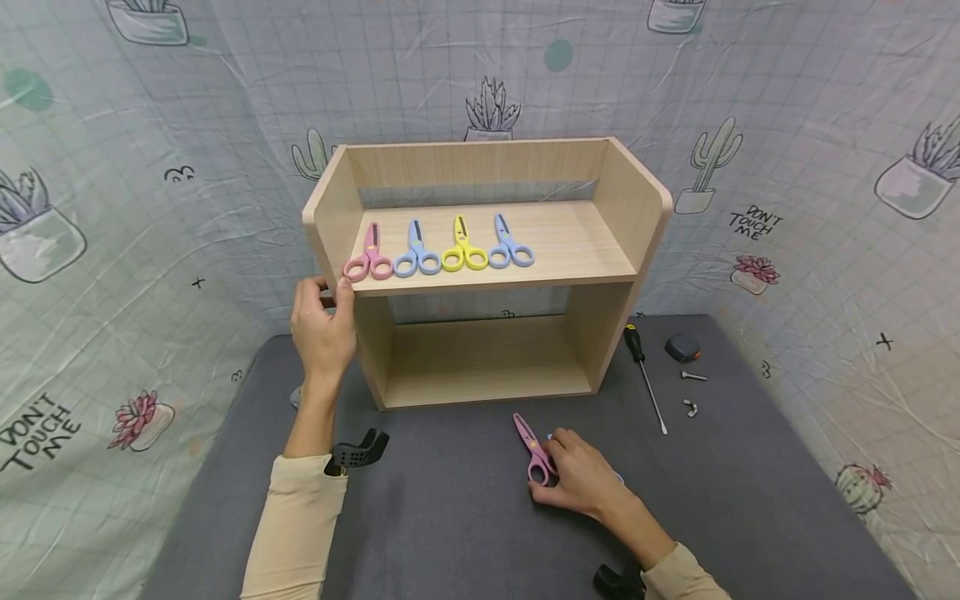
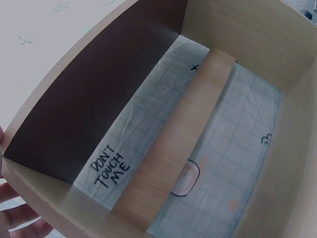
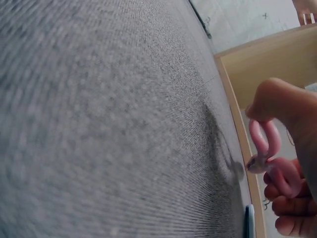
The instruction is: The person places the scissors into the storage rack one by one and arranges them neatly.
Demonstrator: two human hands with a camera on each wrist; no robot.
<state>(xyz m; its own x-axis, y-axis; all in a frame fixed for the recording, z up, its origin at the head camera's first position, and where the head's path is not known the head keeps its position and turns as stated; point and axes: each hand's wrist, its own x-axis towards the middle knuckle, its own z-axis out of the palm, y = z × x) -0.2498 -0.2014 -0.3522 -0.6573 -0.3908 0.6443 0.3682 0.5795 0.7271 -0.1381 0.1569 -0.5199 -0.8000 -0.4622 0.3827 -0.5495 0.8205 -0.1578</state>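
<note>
A small two-level wooden shelf (image 1: 480,279) stands on the dark grey cloth. My left hand (image 1: 322,321) grips its left side panel, thumb at the front edge; in the left wrist view the fingers (image 2: 22,217) wrap its outer face. On the upper board lie pink scissors (image 1: 358,268), blue scissors (image 1: 406,265), yellow scissors (image 1: 453,258) and more blue scissors (image 1: 522,255), blades pointing back. In front of the shelf, my right hand (image 1: 581,475) pinches other pink scissors (image 1: 531,440) by the handles (image 3: 285,181). A blue object (image 3: 249,223) shows beside that hand, mostly hidden.
Right of the shelf lie a black-and-yellow screwdriver (image 1: 636,346), a dark tape measure (image 1: 682,347), a metal bolt (image 1: 693,377) and a small curved metal piece (image 1: 691,408). Printed fabric (image 1: 225,125) hangs behind and at both sides. A partly hidden grey object (image 1: 295,397) sits behind the left forearm.
</note>
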